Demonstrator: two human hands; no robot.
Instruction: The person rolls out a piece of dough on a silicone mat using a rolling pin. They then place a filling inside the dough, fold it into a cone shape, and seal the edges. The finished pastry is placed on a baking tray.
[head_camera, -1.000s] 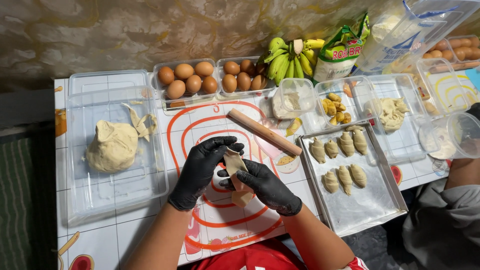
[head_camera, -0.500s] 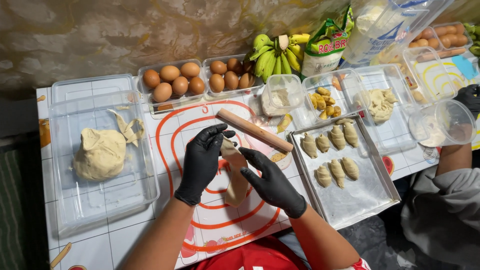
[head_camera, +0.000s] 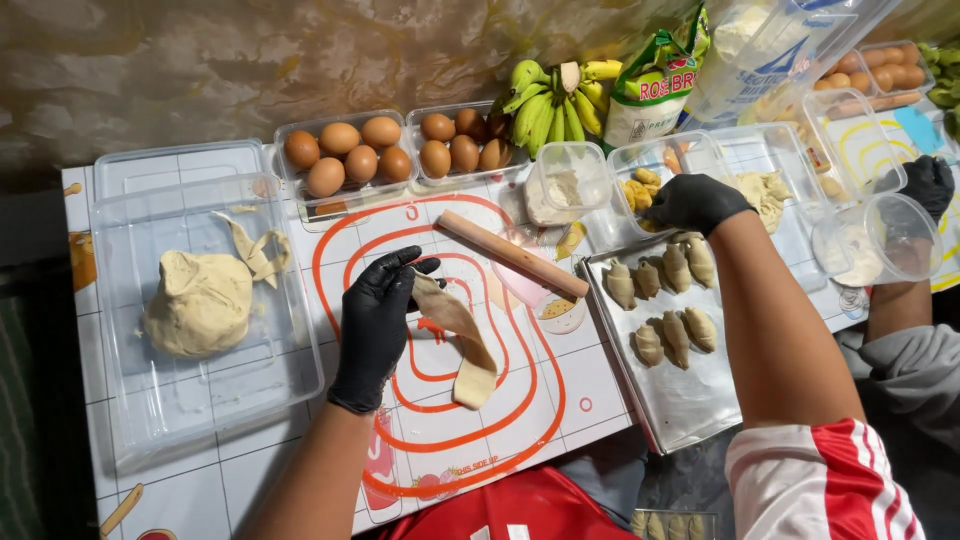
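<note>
The left hand (head_camera: 378, 325), in a black glove, pinches the upper end of a rolled-out dough strip (head_camera: 458, 336) between thumb and fingers; the strip hangs and curves down onto the red-ringed pastry mat (head_camera: 520, 400), its lower end folded under and resting on the mat. The strip is pale beige, thin, smooth and long, wider at the bottom than at the held end. A moment earlier both hands worked the strip together at the centre of the mat; now only the left hand holds it. The right hand (head_camera: 692, 201), also gloved in black, has left the strip and reaches across to the clear tub of yellow filling pieces (head_camera: 648, 186), its fingers curled down at the tub's near rim; whether they hold anything cannot be told. Judged from this, the strip is rolled and ready, and filling is being fetched for it.

Just beyond the strip a wooden rolling pin (head_camera: 513, 254) lies aslant on the mat. To the right of the mat a metal tray (head_camera: 690, 400) carries two rows of shaped, folded pastries (head_camera: 664, 305). To the left, a clear plastic box (head_camera: 150, 400) holds the main lump of dough (head_camera: 200, 303). Along the back of the counter (head_camera: 250, 480) stand two trays of brown eggs (head_camera: 343, 155), a bunch of green bananas (head_camera: 548, 95) and a small tub of flour (head_camera: 563, 184). At far right another person's gloved hand (head_camera: 928, 183) rests by a clear bowl (head_camera: 878, 238).
</note>
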